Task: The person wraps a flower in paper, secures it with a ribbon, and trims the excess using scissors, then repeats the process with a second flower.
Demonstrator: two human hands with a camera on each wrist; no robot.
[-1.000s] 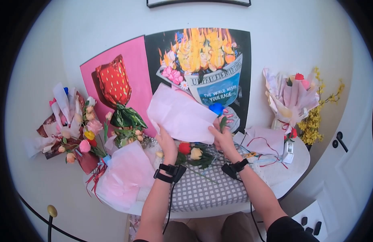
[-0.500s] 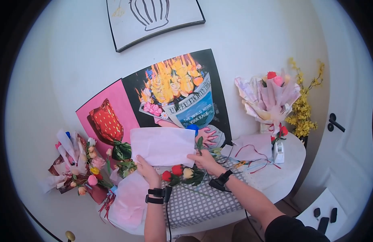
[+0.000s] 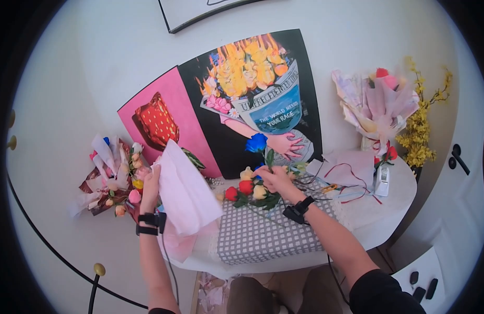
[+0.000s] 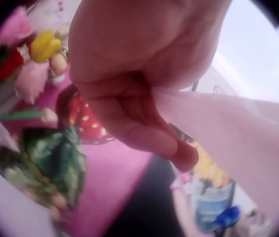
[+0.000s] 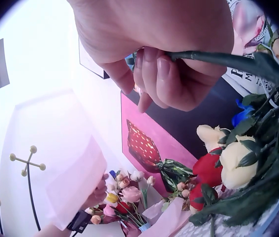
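Pale pink wrapping paper [image 3: 187, 193] hangs from the left hand [image 3: 150, 188], pinched at its upper left edge; the left wrist view shows the paper [image 4: 238, 133] running out from between thumb and fingers of that hand [image 4: 139, 84]. Over the table the right hand [image 3: 277, 182] grips the green stem of a blue rose [image 3: 256, 143], whose bloom stands above the fingers. In the right wrist view the stem [image 5: 228, 60] passes through the curled fingers of the hand [image 5: 164, 59]. Red roses [image 3: 245, 187] and cream roses [image 3: 260, 192] lie just below it.
Wrapped bouquets stand at the left [image 3: 111, 172] and right [image 3: 378, 110]. A white tape dispenser [image 3: 382, 180], red ribbon [image 3: 352, 170] and orange-handled scissors [image 3: 330, 188] lie on the table's right. Posters [image 3: 169, 125] lean on the wall behind.
The left hand has moved left with the paper, which has come away from the right hand and now hangs tilted. The blue rose, still in the right hand, shows fully.
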